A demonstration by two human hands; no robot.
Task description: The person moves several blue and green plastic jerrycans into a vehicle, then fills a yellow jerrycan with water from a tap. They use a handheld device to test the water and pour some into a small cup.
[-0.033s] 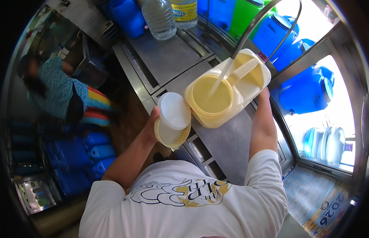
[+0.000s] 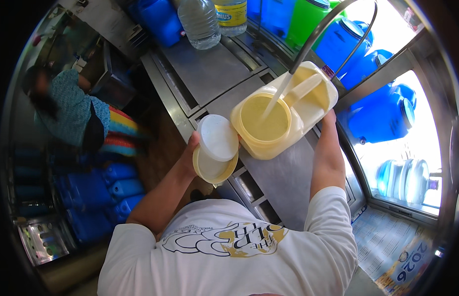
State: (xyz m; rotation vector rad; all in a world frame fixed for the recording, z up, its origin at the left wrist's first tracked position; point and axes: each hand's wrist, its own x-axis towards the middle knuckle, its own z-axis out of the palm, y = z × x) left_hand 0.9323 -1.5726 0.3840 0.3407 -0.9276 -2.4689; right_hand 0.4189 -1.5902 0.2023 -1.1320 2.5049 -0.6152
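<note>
A cream plastic jug (image 2: 301,118) with a wide round mouth and a moulded handle sits tilted in view on the steel counter (image 2: 284,175). From a curved metal spout (image 2: 316,37) above, a stream of water runs into its mouth, and water shows inside. My right hand (image 2: 330,118) is against the jug's far right side, its fingers hidden behind it. My left hand (image 2: 191,153) grips two round lids beside the mouth. A white disc (image 2: 217,137) overlaps a cream screw lid (image 2: 214,173); the thumb shows at their left edge.
Clear plastic bottles (image 2: 199,24) stand at the counter's far end. Blue containers (image 2: 380,116) and a green one (image 2: 308,22) line the window side. At left, a person (image 2: 69,106) is near several blue containers (image 2: 98,195) on the floor. A printed sheet (image 2: 392,246) lies at lower right.
Almost nothing differs. The view has shifted very slightly; both hands keep their holds and the water keeps running into the jug.
</note>
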